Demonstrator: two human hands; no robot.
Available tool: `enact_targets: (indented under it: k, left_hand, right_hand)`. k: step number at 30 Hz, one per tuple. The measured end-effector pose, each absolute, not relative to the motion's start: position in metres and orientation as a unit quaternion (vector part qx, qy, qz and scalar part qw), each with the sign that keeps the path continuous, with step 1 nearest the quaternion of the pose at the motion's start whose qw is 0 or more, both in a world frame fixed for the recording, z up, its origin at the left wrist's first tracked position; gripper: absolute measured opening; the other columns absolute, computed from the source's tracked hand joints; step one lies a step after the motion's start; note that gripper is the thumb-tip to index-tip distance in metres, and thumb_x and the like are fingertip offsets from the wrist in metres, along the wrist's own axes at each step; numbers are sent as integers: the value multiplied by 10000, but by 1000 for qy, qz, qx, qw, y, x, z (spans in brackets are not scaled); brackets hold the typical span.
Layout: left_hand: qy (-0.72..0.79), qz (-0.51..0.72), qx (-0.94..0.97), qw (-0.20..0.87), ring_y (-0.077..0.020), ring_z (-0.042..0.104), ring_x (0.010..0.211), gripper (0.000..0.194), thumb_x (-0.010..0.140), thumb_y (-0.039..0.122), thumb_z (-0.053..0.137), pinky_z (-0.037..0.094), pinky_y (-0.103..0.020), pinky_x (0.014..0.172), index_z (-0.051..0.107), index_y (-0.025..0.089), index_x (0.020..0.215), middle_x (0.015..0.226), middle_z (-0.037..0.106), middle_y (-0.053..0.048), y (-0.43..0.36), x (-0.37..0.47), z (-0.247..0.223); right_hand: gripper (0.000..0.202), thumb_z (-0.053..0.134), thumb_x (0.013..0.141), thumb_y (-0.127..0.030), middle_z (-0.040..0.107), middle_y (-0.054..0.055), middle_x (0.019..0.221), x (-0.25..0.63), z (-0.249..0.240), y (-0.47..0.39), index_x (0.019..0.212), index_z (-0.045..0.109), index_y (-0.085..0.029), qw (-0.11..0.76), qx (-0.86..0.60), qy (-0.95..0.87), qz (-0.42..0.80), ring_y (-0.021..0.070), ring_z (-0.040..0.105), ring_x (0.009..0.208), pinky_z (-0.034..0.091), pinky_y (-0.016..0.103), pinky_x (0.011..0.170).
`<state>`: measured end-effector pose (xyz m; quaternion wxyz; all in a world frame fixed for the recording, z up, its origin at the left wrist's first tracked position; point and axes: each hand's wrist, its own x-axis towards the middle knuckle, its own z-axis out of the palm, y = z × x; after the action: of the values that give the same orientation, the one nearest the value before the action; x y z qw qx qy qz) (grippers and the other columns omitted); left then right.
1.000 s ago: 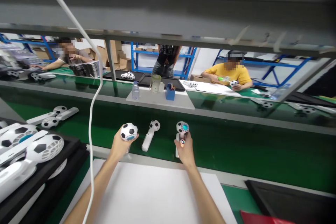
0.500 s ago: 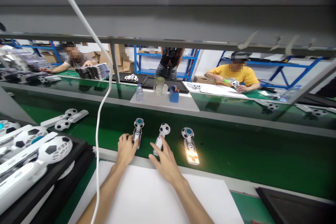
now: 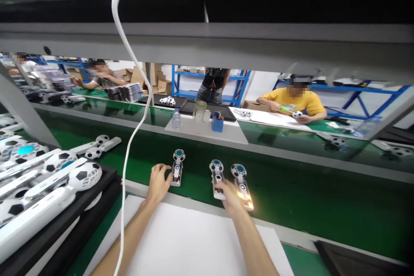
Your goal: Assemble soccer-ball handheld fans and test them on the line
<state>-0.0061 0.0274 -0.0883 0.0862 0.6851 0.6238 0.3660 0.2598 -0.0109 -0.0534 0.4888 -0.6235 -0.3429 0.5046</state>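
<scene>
Three white handheld devices with soccer-ball heads lie on the green belt. My left hand [image 3: 160, 181] touches the left edge of the left device [image 3: 177, 173], its thumb and fingers apart around that side. The middle device [image 3: 217, 179] shows its blue-centred face, and my right hand [image 3: 230, 194] grips its lower right side, thumb on top. Just right of that hand lies the right device [image 3: 239, 171], whose handle glows with orange light and is partly hidden by the hand.
Black trays [image 3: 110, 177] stacked with similar devices stand at the left. A white cable [image 3: 127, 155] hangs down in front. White paper [image 3: 184, 241] covers the near bench. Beyond the belt are a bottle [image 3: 176, 119], a blue holder [image 3: 217, 124] and people at work.
The middle device has been turned over and moved right, beside the glowing one, and my right hand has closed on it. The view has shifted slightly.
</scene>
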Motion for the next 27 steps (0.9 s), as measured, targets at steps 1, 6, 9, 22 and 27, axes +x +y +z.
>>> enact_targets:
  k: [1,6,9,22,27]
  left_hand:
    - [622,372,685,81,-266,491,1164,230,901,236,561,417,-482,1022,647,162,1100,1159,571,-93,27,-7,-85]
    - [619,384,683,60,-256,499,1167,218,902,194,537,423,-453,1047,663,179,1079,1177,571,-89,25,-11,-61]
    - [633,359,685,50,-254,531,1170,212,926,249,572,444,-486,1018,638,157,1105,1206,587,-90,31,-7,-44]
    - [754,136,639,71,-250,604,1110,380,931,344,609,530,-473,925,572,157,1260,1284,584,-116,128,-23,5]
    - [787,150,594,75,-237,606,1096,384,940,319,602,529,-469,914,554,144,1279,1290,576,-127,118,-65,26]
  right_hand:
    - [143,608,938,-248,659,48,961,264,-46,-13,1002,626,-121,502,-596,-321,538,159,648,824,552,312,711]
    - [165,552,854,-190,718,96,1002,279,-2,-29,985,634,-130,593,-466,-258,604,177,690,793,552,285,639]
    - [289,618,757,-212,734,108,1038,281,26,-44,1038,624,-142,627,-409,-264,608,190,684,733,538,278,558]
    - [704,789,677,-355,749,83,1005,281,84,-93,1325,544,-230,576,-446,-304,614,227,691,772,585,264,634]
    - [693,776,693,-370,744,85,904,277,84,-94,1324,533,-218,576,-425,-313,624,230,675,712,550,293,617]
